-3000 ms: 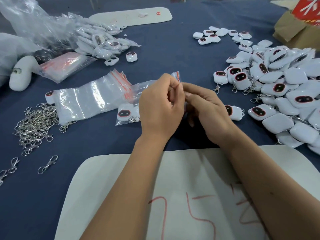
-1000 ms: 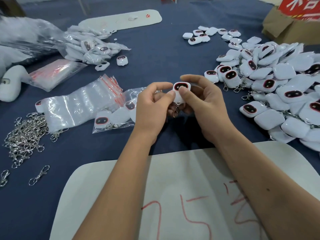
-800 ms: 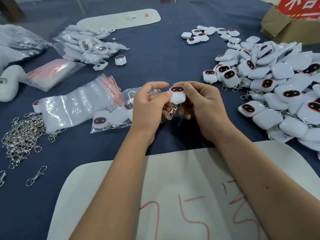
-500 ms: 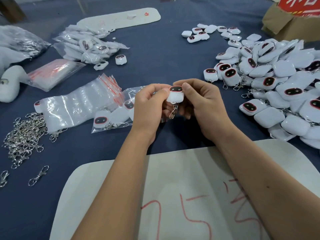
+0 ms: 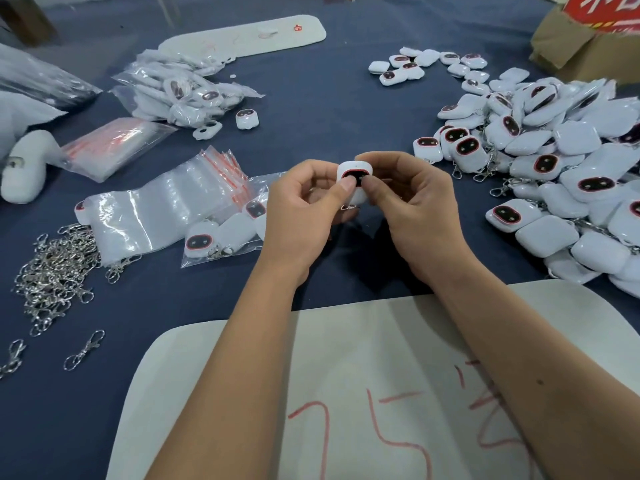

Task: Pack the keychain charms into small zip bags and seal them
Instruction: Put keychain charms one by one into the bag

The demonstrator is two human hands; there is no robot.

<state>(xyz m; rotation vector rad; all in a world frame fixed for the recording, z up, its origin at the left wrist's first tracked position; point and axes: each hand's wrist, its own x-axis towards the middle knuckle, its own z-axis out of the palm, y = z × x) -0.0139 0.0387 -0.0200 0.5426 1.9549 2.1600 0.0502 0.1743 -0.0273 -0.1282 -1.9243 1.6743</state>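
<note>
Both hands hold one white keychain charm with a red-rimmed dark face above the blue table. My left hand pinches its left side with thumb and fingers. My right hand pinches its right side, thumb on the face. A metal clasp hangs below the charm. A stack of empty zip bags with red seal strips lies to the left. A filled zip bag with charms lies just beside my left hand. A large heap of loose charms covers the right side.
A pile of metal clasps lies at the left, with loose ones nearer. Packed bags sit at the back left. A white board with red marks lies under my forearms. A cardboard box stands back right.
Three seconds ago my hands worked at a zip bag's top. That bag now lies on the table, and both hands hold a single charm, which has been lifted and turned face up.
</note>
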